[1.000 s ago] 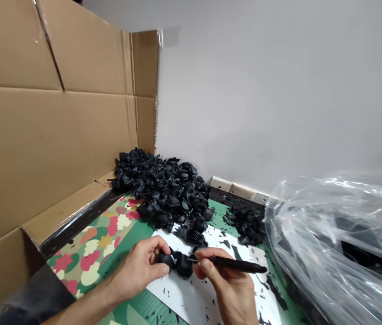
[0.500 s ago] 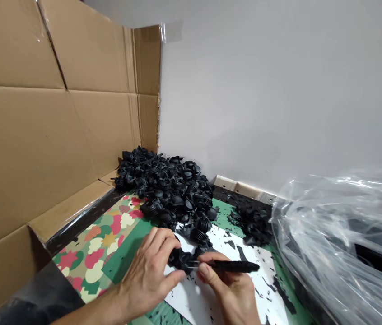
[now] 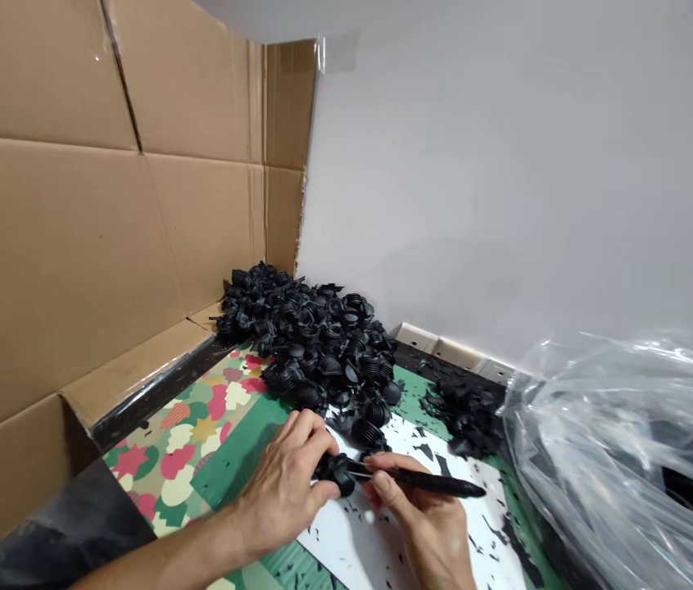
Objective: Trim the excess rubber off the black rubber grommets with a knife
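My left hand (image 3: 297, 479) pinches a black ribbed rubber part (image 3: 337, 474) between thumb and fingers, just above the white sheet (image 3: 377, 537). In my right hand (image 3: 423, 520) is a slim black-handled tool (image 3: 438, 482), held like a pen. Its thin metal tip points left and meets the rubber part; I cannot tell whether it is a blade. Part of the rubber piece is hidden by my left fingers. Right behind my hands rises a heap of similar black rubber parts (image 3: 322, 348), with a few lying loose at its near edge.
Black scraps (image 3: 466, 414) are piled to the right of the heap, and small bits litter the white sheet. A clear plastic bag (image 3: 604, 442) bulges at the right. Cardboard (image 3: 106, 262) walls off the left side; a grey wall (image 3: 506, 164) stands behind. Patterned paper (image 3: 180, 442) lies at left.
The rubber part has turned in my left fingers, which now close on it more firmly with the thumb. The tool tip stays at the part. The whole view has shifted slightly.
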A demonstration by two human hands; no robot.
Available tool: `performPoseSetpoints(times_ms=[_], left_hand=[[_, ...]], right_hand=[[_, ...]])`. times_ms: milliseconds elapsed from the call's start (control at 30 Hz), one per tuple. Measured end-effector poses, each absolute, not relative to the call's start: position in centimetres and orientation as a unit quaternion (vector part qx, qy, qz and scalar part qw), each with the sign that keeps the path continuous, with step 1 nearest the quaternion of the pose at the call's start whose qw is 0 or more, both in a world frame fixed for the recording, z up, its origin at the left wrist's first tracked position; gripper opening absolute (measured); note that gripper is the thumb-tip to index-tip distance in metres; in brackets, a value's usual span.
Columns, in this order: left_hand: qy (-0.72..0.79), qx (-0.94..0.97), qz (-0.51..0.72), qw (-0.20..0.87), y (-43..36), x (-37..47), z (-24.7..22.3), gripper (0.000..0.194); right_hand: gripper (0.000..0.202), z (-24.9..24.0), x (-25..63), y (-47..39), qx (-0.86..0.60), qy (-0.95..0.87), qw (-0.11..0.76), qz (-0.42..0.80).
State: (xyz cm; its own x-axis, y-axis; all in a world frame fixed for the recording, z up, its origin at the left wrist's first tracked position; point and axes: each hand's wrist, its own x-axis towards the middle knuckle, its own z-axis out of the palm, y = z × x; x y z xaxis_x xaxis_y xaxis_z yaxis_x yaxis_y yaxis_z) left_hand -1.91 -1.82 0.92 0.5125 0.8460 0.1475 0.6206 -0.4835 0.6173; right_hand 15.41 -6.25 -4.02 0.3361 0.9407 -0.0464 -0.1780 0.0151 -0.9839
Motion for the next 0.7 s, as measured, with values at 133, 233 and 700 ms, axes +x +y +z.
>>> performPoseSetpoints(times_ms=[133,233,700], left_hand=[[0.445,0.832,0.208,0.257,-2.0,-1.7,1.2,0.025],[0.46,0.826,0.201,0.257,-2.1,-1.4,1.3,0.023],[0.493,0.818,0.181,0.235,-1.1,-0.9,-0.1,0.021]], right_hand=[[0.029,-3.9,15.6,-6.0,-0.525,-0.377,0.601,0.47],[0.029,-3.7,15.4,-5.9,-0.525,-0.385,0.598,0.468],[0.019,-3.1,15.1,-3.9,-0.463,-0.681,0.526,0.212]])
